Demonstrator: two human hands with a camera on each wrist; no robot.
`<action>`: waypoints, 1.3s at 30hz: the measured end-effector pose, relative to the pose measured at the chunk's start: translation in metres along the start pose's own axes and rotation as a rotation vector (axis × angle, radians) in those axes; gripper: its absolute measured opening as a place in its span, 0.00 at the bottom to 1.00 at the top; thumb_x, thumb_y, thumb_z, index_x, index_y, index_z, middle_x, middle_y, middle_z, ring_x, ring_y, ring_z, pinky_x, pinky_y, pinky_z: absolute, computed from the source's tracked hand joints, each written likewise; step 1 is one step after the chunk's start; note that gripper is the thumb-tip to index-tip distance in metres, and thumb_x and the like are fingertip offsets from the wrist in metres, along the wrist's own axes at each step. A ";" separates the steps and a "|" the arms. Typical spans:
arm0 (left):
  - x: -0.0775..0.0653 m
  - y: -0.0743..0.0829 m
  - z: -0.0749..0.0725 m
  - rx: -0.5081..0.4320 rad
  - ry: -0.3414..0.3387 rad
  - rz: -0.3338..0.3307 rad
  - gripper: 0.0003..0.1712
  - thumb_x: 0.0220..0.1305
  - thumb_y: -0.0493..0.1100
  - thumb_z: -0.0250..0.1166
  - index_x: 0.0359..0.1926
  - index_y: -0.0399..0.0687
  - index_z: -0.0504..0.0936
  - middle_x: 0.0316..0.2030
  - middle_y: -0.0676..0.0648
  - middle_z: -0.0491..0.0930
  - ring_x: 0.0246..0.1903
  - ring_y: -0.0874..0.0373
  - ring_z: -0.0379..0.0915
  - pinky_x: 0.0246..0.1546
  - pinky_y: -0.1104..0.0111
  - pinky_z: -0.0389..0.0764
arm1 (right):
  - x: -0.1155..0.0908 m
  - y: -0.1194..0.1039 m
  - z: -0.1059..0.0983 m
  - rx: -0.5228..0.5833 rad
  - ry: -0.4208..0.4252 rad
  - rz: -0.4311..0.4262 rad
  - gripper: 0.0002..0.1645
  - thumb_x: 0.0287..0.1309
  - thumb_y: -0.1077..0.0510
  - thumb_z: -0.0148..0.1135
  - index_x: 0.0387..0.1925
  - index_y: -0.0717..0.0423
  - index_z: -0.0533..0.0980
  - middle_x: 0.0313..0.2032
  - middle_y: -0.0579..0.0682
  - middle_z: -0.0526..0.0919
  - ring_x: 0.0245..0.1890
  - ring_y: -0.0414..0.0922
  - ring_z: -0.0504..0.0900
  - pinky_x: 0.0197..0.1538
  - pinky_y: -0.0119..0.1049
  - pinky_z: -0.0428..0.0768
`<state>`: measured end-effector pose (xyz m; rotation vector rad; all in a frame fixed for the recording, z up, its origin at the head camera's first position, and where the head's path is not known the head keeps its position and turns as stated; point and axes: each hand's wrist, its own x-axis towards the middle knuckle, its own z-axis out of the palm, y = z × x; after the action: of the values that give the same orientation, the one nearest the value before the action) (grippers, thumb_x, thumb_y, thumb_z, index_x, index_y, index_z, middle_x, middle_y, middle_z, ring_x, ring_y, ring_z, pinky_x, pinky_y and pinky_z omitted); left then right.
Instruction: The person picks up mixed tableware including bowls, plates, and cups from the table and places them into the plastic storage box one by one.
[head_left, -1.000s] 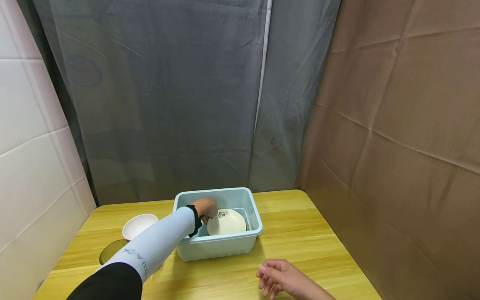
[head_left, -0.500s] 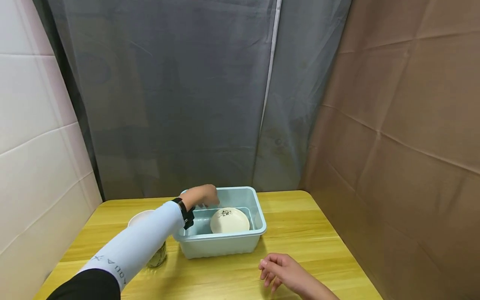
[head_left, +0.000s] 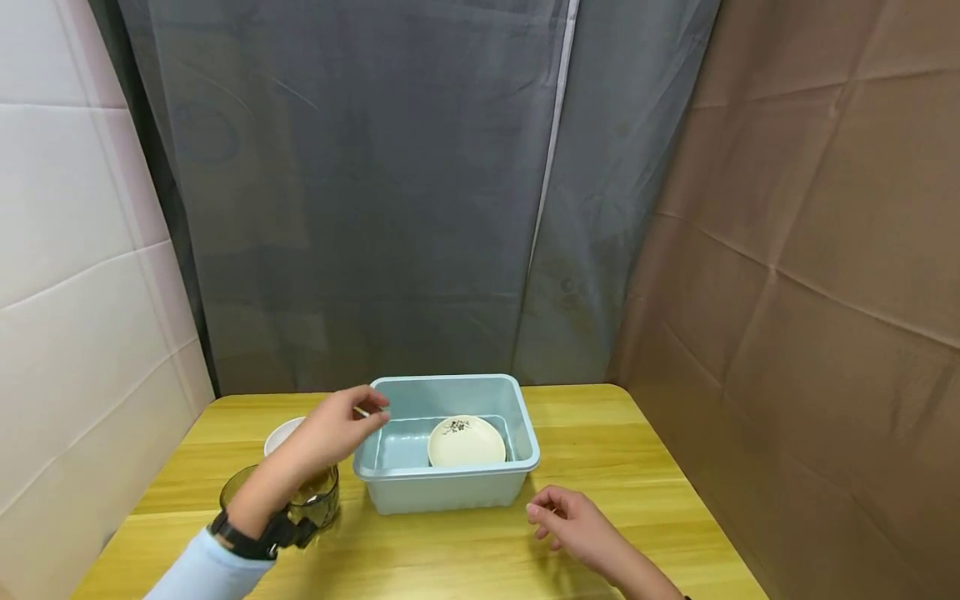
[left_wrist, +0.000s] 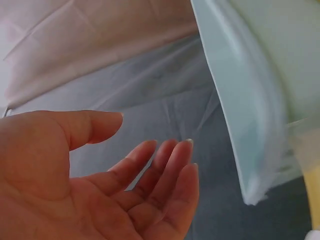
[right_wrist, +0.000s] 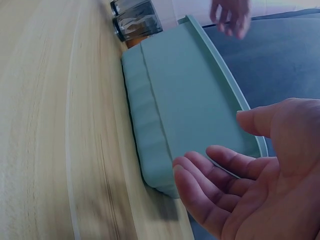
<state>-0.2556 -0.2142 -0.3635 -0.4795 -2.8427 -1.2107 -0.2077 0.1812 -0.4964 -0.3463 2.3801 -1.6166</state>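
Observation:
My left hand (head_left: 333, 429) is in the air by the left rim of a pale blue plastic basin (head_left: 450, 492). Nothing is in its grasp; the left wrist view shows the loosely bent fingers (left_wrist: 170, 170) and the thumb apart. Inside the basin, on its right side, lies a cream plate (head_left: 467, 443) with a dark floral print. My right hand (head_left: 573, 529), likewise holding nothing, hovers over the table in front of the basin's right corner. Its fingers hang loosely curled in the right wrist view, with the basin's side wall (right_wrist: 195, 85) beyond them.
Left of the basin are a white bowl (head_left: 279, 433) and two dark tinted glasses, one glass (head_left: 322, 504) nearer the basin, the other glass (head_left: 231, 483) partly behind my left forearm. The yellow wooden table (head_left: 420, 558) meets a grey curtain (head_left: 375, 208) behind; a brown cloth (head_left: 810, 292) hangs on the right.
My left hand has come up out of the basin and drawn back left toward me, leaving the plate in the basin. The right hand has hardly moved.

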 end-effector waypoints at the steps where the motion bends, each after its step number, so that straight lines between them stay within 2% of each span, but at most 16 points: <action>1: -0.012 -0.005 0.001 -0.019 0.026 0.001 0.14 0.80 0.44 0.69 0.58 0.41 0.86 0.48 0.48 0.87 0.46 0.52 0.85 0.45 0.58 0.87 | 0.000 0.000 0.000 -0.008 0.001 -0.002 0.15 0.83 0.52 0.63 0.51 0.62 0.82 0.42 0.52 0.87 0.43 0.52 0.86 0.40 0.49 0.88; 6: -0.061 -0.031 0.012 -0.141 0.086 -0.012 0.13 0.80 0.42 0.70 0.58 0.40 0.86 0.47 0.49 0.87 0.46 0.55 0.85 0.46 0.65 0.86 | -0.001 0.002 -0.002 -0.037 -0.004 -0.011 0.18 0.83 0.50 0.63 0.53 0.63 0.82 0.40 0.52 0.86 0.42 0.53 0.84 0.42 0.51 0.88; 9: -0.084 -0.050 0.024 -0.212 0.076 -0.030 0.13 0.80 0.43 0.69 0.57 0.41 0.86 0.48 0.49 0.88 0.48 0.57 0.85 0.49 0.67 0.86 | -0.002 0.004 -0.004 -0.059 -0.003 -0.026 0.16 0.83 0.51 0.63 0.53 0.62 0.82 0.39 0.52 0.85 0.41 0.52 0.83 0.41 0.50 0.89; 12: -0.100 -0.068 0.036 -0.252 0.054 -0.062 0.13 0.80 0.44 0.70 0.57 0.41 0.85 0.49 0.49 0.88 0.48 0.60 0.84 0.48 0.68 0.86 | -0.002 0.004 -0.004 -0.089 0.004 -0.047 0.15 0.82 0.52 0.64 0.52 0.62 0.82 0.40 0.53 0.85 0.41 0.52 0.82 0.40 0.48 0.89; 18: -0.113 -0.097 0.063 -0.268 0.012 -0.092 0.13 0.80 0.42 0.68 0.56 0.37 0.84 0.47 0.46 0.87 0.43 0.64 0.81 0.45 0.69 0.83 | -0.001 0.006 -0.002 -0.111 0.010 -0.055 0.16 0.81 0.51 0.65 0.52 0.62 0.83 0.40 0.55 0.85 0.40 0.50 0.82 0.41 0.46 0.89; 22: -0.115 -0.107 0.079 -0.269 -0.008 -0.116 0.12 0.79 0.40 0.68 0.54 0.36 0.85 0.46 0.46 0.87 0.42 0.64 0.80 0.44 0.69 0.83 | 0.000 0.008 0.001 -0.112 0.012 -0.050 0.17 0.81 0.51 0.66 0.51 0.63 0.82 0.39 0.55 0.85 0.40 0.49 0.82 0.40 0.45 0.88; 25: -0.116 -0.109 0.085 -0.277 -0.006 -0.123 0.11 0.79 0.39 0.68 0.53 0.36 0.85 0.45 0.46 0.87 0.42 0.63 0.80 0.44 0.68 0.83 | 0.001 0.009 0.003 -0.113 0.012 -0.052 0.17 0.81 0.51 0.66 0.51 0.64 0.82 0.38 0.54 0.84 0.39 0.48 0.82 0.40 0.43 0.88; 27: -0.117 -0.109 0.086 -0.287 0.014 -0.126 0.11 0.78 0.38 0.69 0.53 0.35 0.85 0.45 0.46 0.87 0.42 0.63 0.80 0.44 0.68 0.83 | 0.001 0.010 0.003 -0.114 0.013 -0.051 0.17 0.81 0.51 0.65 0.51 0.64 0.82 0.38 0.54 0.85 0.40 0.49 0.82 0.40 0.42 0.88; 32: -0.120 -0.109 0.078 -0.303 0.065 -0.190 0.12 0.78 0.38 0.69 0.54 0.34 0.85 0.47 0.44 0.87 0.41 0.62 0.80 0.43 0.69 0.82 | 0.002 0.013 0.002 -0.112 0.025 -0.050 0.15 0.82 0.53 0.64 0.52 0.64 0.82 0.39 0.53 0.85 0.40 0.47 0.82 0.40 0.42 0.88; 35: -0.124 -0.108 0.067 -0.291 0.112 -0.248 0.12 0.78 0.38 0.69 0.56 0.35 0.85 0.46 0.45 0.87 0.40 0.59 0.81 0.42 0.69 0.82 | 0.002 0.015 0.003 -0.108 0.025 -0.055 0.14 0.83 0.55 0.63 0.51 0.63 0.82 0.37 0.50 0.84 0.38 0.44 0.81 0.39 0.41 0.87; 39: -0.131 -0.106 0.044 -0.254 0.234 -0.305 0.13 0.80 0.38 0.67 0.58 0.34 0.85 0.44 0.45 0.87 0.39 0.57 0.84 0.41 0.69 0.84 | 0.002 0.016 0.003 -0.106 0.023 -0.053 0.13 0.83 0.55 0.63 0.51 0.63 0.82 0.37 0.50 0.83 0.38 0.43 0.81 0.38 0.41 0.87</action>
<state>-0.1566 -0.2881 -0.4860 0.0988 -2.6395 -1.5690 -0.2094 0.1834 -0.5127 -0.4167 2.5003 -1.5272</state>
